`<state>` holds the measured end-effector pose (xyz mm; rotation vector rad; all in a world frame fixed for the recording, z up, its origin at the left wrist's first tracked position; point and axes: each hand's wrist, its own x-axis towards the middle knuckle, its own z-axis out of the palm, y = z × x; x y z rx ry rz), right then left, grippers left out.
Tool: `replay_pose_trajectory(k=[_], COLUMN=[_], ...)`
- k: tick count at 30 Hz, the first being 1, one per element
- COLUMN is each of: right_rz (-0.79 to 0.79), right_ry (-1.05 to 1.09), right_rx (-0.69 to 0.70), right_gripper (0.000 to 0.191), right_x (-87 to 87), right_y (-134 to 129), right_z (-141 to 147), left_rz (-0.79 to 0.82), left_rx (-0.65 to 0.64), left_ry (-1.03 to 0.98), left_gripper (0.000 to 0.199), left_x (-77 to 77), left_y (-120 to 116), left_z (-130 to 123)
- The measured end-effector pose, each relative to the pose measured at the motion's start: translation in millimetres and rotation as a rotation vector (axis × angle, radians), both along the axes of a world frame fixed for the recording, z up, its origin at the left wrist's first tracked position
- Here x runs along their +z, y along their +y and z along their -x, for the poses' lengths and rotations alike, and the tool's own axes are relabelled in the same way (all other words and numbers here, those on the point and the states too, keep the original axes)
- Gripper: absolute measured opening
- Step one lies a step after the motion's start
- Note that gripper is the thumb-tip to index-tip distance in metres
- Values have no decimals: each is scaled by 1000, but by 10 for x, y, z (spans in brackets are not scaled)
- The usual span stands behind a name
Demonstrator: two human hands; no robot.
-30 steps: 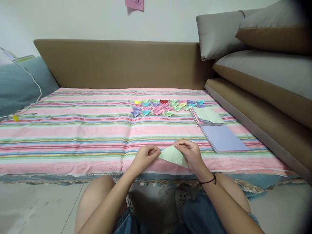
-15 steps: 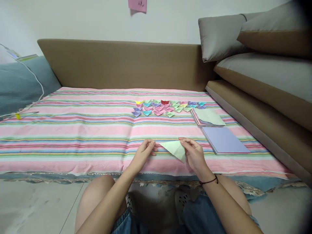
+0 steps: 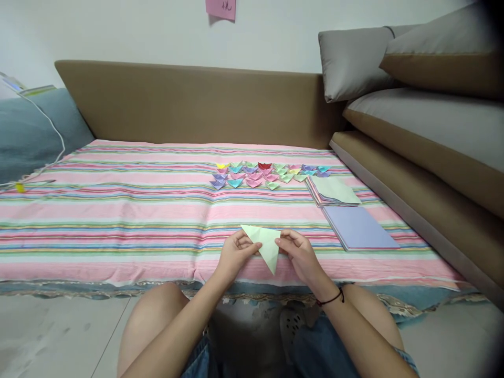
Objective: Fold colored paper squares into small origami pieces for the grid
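A pale green folded paper triangle (image 3: 268, 245) is held between both hands over the front of the striped cloth, one point facing down. My left hand (image 3: 235, 253) pinches its left side, thumb in front and fingers behind. At its right edge my right hand (image 3: 298, 254) grips it between thumb and fingers. Beyond the hands, several small folded paper boats (image 3: 254, 182) in many colours lie in rows. To the right are a stack of paper topped with pale green (image 3: 337, 190) and a stack topped with lavender (image 3: 360, 227).
The striped cloth (image 3: 118, 210) covers a low surface with a brown backboard (image 3: 189, 105) behind. Large grey and brown cushions (image 3: 425, 115) are piled along the right. At the far left are a blue cushion (image 3: 35, 134) and a white cable (image 3: 53, 125).
My left hand has moved right and taken hold of the green paper. The paper has turned, its point now downward, and shifted slightly left with my right hand.
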<state>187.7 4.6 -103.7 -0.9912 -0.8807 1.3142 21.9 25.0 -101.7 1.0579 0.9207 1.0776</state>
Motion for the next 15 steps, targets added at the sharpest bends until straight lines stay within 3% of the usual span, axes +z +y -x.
replay_pose_trajectory(k=[5,11,15], right_rz=[-55,-269,-283], right_ry=[-185,-404,-445], right_rx=[41,-98,-75], right_gripper=[27,23,15], right_x=[15,0,-57], right_y=[4,-3,0], right_z=[-34,-7,34], left_rz=[-19,-40,-50], left_rx=[-7,27,-18], left_ry=[13,-6,-14], left_gripper=[33,35,35], left_x=[45,110,124], left_y=[28,6,-5], left_z=[25,-10,-25])
